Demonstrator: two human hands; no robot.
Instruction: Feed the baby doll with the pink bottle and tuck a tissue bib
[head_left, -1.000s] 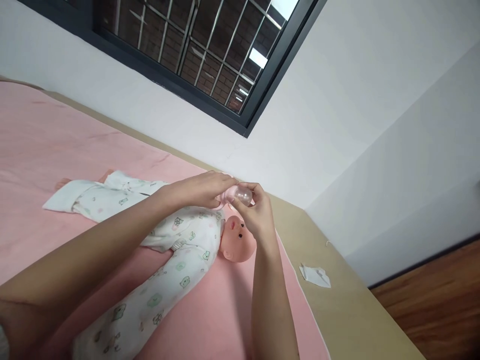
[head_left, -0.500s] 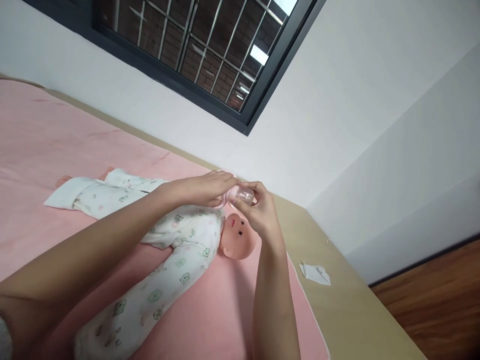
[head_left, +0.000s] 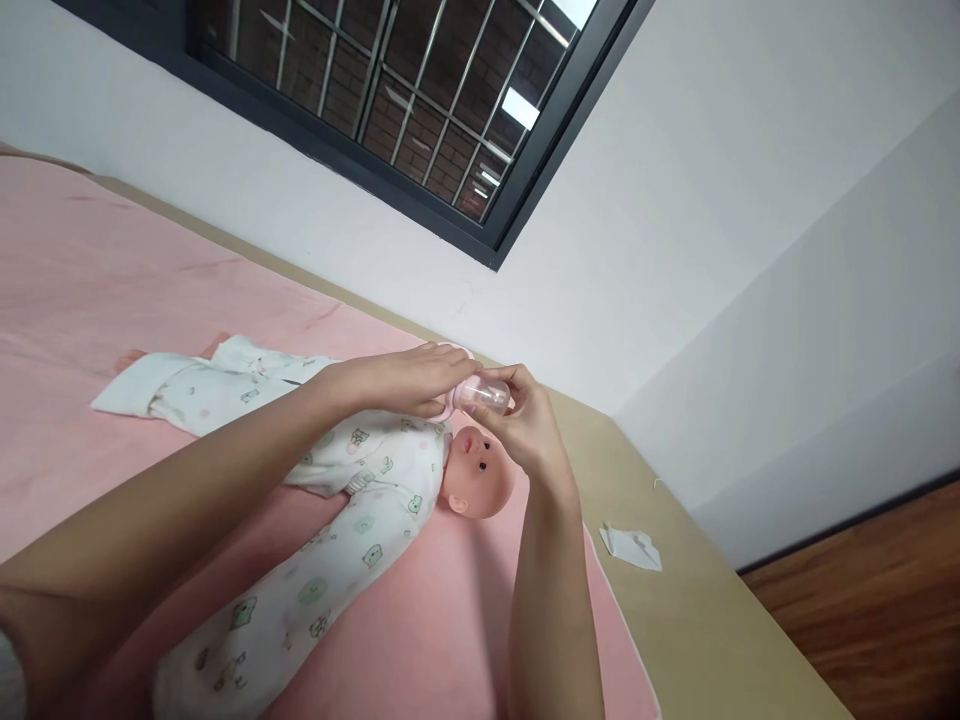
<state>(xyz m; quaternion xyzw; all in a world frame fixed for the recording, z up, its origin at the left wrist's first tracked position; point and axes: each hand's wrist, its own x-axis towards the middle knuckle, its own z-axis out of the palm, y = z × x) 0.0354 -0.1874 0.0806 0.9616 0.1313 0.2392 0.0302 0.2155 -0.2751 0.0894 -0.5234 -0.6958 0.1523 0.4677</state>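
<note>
Above the doll's chest and chin is a small baby bottle (head_left: 484, 395) with a clear rounded end and a pink part. My left hand (head_left: 420, 378) lies over the pink part from the left, fingers closed around it, hiding most of it. From the right, my right hand (head_left: 525, 415) grips the clear end between thumb and fingers. A baby doll (head_left: 480, 475) lies on its back below my hands, its bald head to the right. It wears a white printed outfit (head_left: 382, 460), and my left forearm crosses over its body.
The doll lies on a pink sheet (head_left: 420, 620) spread over a tan surface (head_left: 675, 630). A crumpled white tissue or packet (head_left: 631, 548) sits on the tan part at right. Behind are a white wall (head_left: 570, 330) and a dark-framed barred window (head_left: 480, 240).
Both hands keep their hold on the bottle. My right hand and wrist have shifted slightly to the right, and a little more of the clear end shows.
</note>
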